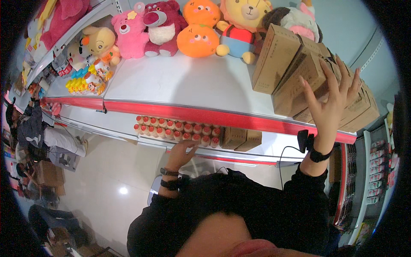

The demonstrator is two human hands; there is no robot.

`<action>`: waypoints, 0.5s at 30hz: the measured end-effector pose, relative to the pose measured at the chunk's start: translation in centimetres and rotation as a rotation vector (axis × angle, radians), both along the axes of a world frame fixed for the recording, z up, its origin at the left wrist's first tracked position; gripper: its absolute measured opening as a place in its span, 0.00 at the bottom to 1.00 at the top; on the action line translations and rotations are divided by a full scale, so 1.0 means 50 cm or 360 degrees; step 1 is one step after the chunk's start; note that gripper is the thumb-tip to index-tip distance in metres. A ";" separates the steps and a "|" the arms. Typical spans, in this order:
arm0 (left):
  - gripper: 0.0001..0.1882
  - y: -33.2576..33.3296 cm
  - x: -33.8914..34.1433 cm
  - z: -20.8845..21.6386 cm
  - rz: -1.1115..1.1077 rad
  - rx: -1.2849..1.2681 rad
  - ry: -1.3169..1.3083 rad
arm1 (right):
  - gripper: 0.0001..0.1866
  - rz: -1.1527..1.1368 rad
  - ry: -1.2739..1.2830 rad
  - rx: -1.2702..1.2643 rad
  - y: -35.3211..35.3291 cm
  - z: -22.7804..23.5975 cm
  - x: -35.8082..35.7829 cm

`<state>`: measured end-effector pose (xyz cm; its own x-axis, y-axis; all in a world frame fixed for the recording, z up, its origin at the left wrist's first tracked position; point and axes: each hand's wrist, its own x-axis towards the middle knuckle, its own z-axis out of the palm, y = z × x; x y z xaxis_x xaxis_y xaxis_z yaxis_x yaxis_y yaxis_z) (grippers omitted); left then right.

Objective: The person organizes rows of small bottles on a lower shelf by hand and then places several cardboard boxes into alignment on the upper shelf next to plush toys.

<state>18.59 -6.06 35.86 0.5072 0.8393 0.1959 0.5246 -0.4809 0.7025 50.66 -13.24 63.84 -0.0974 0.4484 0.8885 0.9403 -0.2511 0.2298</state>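
Observation:
My right hand (332, 96), fingers spread wide, lies against a group of brown cardboard boxes (276, 58) at the right end of the upper white shelf (171, 81). Several boxes stand tilted side by side, partly covered by the hand. Lower down, my left hand (182, 154) is at the front of the lower shelf, its fingers stretched toward rows of small bottles (175, 128) with red caps. Its fingertips are close to the front row; whether they touch a bottle I cannot tell. Both wrists wear dark bands.
Plush toys, among them a pink bear (128, 36) and an orange plush (199, 40), line the back of the upper shelf. Other cardboard boxes (242, 139) sit beside the bottles. A red strip (192, 112) edges the shelf. A person (32, 128) is at the far left.

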 end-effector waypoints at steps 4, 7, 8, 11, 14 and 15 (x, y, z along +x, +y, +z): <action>0.11 0.001 -0.004 -0.001 0.0039 -0.0091 0.0042 | 0.26 0.0343 0.0187 0.0027 -0.020 -0.027 0.003; 0.11 0.006 -0.006 -0.021 -0.0015 -0.0063 -0.0029 | 0.25 0.0752 0.0348 0.0010 -0.032 -0.043 -0.003; 0.11 0.009 -0.003 -0.028 -0.0016 -0.0064 -0.0023 | 0.25 0.0752 0.0353 0.0010 -0.033 -0.046 0.001; 0.12 0.016 0.011 -0.032 -0.0081 -0.0128 -0.0154 | 0.36 0.0875 0.0176 0.0043 -0.031 -0.068 0.017; 0.12 0.018 0.022 -0.021 -0.0136 -0.0109 -0.0030 | 0.50 0.1230 0.0554 0.0279 -0.014 -0.081 0.024; 0.13 0.015 0.024 -0.013 -0.0125 -0.0128 -0.0041 | 0.55 0.1180 0.0525 0.0275 -0.012 -0.072 0.024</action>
